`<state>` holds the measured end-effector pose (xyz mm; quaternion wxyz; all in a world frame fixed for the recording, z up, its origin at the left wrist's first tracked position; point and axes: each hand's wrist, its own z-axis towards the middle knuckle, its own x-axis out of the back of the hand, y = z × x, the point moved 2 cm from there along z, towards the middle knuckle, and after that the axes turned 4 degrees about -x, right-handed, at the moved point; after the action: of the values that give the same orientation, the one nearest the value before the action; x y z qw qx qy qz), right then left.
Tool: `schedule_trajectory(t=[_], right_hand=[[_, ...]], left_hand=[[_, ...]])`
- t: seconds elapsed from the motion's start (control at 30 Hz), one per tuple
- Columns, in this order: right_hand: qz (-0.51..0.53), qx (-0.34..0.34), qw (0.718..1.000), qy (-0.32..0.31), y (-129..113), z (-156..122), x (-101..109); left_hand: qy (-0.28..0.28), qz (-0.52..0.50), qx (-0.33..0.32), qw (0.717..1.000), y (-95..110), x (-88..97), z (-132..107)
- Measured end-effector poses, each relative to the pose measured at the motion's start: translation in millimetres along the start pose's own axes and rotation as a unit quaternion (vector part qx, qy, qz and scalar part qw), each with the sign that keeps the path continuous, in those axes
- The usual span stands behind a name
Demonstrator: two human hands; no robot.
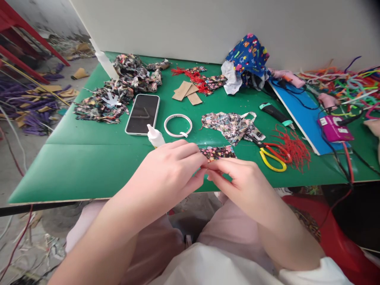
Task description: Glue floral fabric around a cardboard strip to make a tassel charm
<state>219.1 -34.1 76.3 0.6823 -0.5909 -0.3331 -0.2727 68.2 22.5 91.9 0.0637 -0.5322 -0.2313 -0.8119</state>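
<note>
Near the front edge of the green table, a small dark floral fabric strip [219, 152] shows just beyond my fingertips. My left hand [175, 164] is closed, with thumb and fingers pinched at the strip's near left side. Right beside it, the fingers of my right hand [237, 176] are pinched on the same cloth, the two sets of fingertips almost touching. The fingers hide the part of the cloth they grip. A white glue bottle [155, 137] stands behind my left hand. Scissors [271, 156] with red and yellow handles lie beyond my right hand.
Behind the hands lie a phone [143, 114], a tape roll [178, 125], cut floral cloth [230, 126], cardboard pieces [187, 93] and red threads [292, 148]. A fabric heap [130, 79] is at back left. Cables run by a purple box [336, 128] at right.
</note>
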Motion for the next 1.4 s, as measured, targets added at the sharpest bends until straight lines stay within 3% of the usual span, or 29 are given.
schedule_trajectory(t=[0.4, 0.6, 0.9, 1.2, 1.4], right_hand=[[0.014, -0.005, 1.000, -0.022, -2.3, -0.9, -0.1], [0.073, 0.006, 0.997, -0.017, -3.4, -0.8, 3.5], [0.127, 0.010, 0.992, -0.017, -6.2, -1.3, 8.0], [0.059, 0.014, 0.998, 0.008, -3.9, -1.9, 5.1], [0.018, 0.010, 1.000, -0.016, -2.8, -1.9, 1.7]], left_hand=[[-0.004, 0.020, -0.007, 1.000, 3.7, -1.9, 2.0], [-0.016, -0.103, 0.047, 0.993, -6.4, -0.5, -0.2], [-0.021, -0.252, 0.062, 0.966, -13.5, 1.8, 0.6], [-0.015, -0.116, 0.064, 0.991, -5.5, 3.7, -3.0], [-0.018, -0.085, 0.043, 0.995, -6.0, 0.0, -2.3]])
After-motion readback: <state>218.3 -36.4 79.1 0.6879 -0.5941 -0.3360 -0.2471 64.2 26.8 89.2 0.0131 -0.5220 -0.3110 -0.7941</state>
